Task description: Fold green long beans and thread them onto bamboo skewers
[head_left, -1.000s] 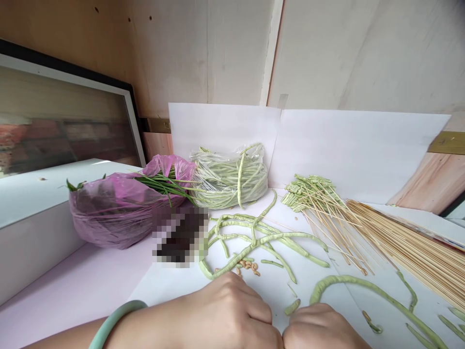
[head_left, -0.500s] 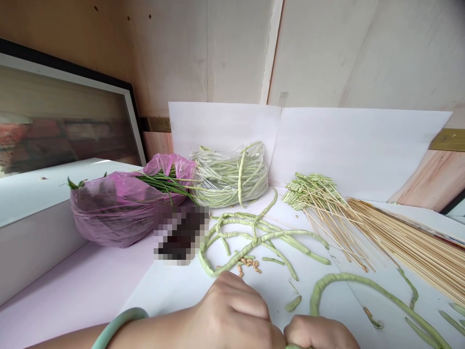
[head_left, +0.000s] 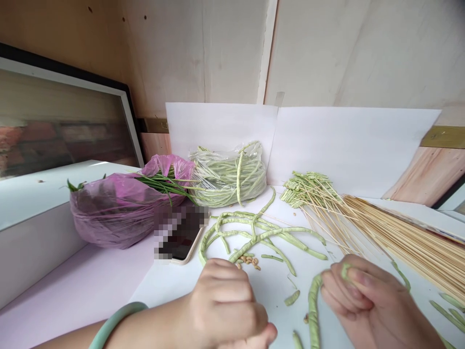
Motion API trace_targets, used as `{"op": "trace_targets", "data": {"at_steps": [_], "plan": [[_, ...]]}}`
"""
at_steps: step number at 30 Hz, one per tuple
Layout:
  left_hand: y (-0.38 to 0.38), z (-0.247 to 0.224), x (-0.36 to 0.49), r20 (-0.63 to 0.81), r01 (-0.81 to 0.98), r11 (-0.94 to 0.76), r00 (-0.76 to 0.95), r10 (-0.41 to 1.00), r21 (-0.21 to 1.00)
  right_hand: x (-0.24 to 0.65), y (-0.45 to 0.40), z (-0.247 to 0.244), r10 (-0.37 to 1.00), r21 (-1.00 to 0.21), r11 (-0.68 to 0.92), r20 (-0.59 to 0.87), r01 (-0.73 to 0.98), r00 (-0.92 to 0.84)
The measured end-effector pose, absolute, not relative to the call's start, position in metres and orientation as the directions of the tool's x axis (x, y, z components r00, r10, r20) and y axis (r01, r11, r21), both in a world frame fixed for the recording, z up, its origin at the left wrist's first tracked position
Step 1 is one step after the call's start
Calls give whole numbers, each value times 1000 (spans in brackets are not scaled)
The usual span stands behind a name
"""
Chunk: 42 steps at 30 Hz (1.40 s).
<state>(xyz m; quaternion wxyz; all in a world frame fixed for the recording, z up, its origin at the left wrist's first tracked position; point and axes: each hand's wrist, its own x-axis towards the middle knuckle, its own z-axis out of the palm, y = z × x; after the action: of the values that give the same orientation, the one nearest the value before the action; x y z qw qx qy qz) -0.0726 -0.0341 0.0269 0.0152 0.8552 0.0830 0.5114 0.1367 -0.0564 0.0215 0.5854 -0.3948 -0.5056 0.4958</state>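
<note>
My left hand (head_left: 228,308), with a pale green bangle (head_left: 118,320) on its wrist, is curled closed at the lower middle. Whatever lies in its fingers is hidden. To its right, my right hand (head_left: 374,295) is closed, palm side partly turned up, and a bit of green bean (head_left: 345,270) shows between thumb and forefinger. A thick long bean (head_left: 314,310) lies just left of my right hand, which covers part of it. Short bean pieces (head_left: 292,297) lie between the hands. Beyond them are several long beans (head_left: 254,237) in a loose tangle and small brown seeds (head_left: 250,261).
A pink bag of greens (head_left: 119,208) and a clear bag of long beans (head_left: 232,174) stand at the back. Nearer is a phone (head_left: 183,237). Behind and right lie skewered, folded beans (head_left: 308,186) and many bare sticks (head_left: 410,237). White boards (head_left: 348,145) stand behind.
My hands, side by side at the bottom edge before, have come apart. The right hand has risen and moved right with a bit of bean; the left has lifted slightly.
</note>
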Motion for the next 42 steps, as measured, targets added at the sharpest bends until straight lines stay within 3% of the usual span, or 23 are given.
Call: {"op": "trace_targets", "data": {"at_steps": [2, 5, 7, 10, 13, 19, 25, 32, 38, 42], "plan": [[-32, 28, -74, 862, 100, -984, 474, 178, 148, 147, -49, 25, 928, -913, 372, 371, 169, -40], [-26, 25, -75, 843, 80, -967, 475, 252, 243, 146, -45, 21, 787, -573, 616, 483, 540, -385], [-22, 24, -76, 827, 70, -943, 463, 319, 324, 139, -44, 16, 762, -417, 646, 405, 640, -505], [-20, 22, -77, 785, 37, -896, 468, 407, 442, 132, -43, 13, 840, -393, 539, 185, 745, -510], [-19, 22, -77, 714, 83, -844, 493, 497, 530, 131, -42, 14, 851, -400, 512, 116, 760, -513], [-19, 17, -75, 654, 200, -827, 526, 543, 525, 136, -40, 16, 852, -444, 497, 85, 746, -516], [-20, 14, -73, 514, 145, -692, 566, 644, 707, 132, -38, 18, 840, -484, 518, 134, 705, -525], [-19, 14, -72, 444, 189, -633, 564, 696, 751, 131, -38, 9, 776, -528, 622, 321, 578, -542], [-19, 14, -69, 401, 257, -637, 594, 697, 726, 136, -37, -3, 758, -531, 644, 544, 551, -361], [-20, 16, -68, 412, 319, -688, 613, 674, 652, 132, -41, -1, 793, -634, 598, 557, 491, -247]]}}
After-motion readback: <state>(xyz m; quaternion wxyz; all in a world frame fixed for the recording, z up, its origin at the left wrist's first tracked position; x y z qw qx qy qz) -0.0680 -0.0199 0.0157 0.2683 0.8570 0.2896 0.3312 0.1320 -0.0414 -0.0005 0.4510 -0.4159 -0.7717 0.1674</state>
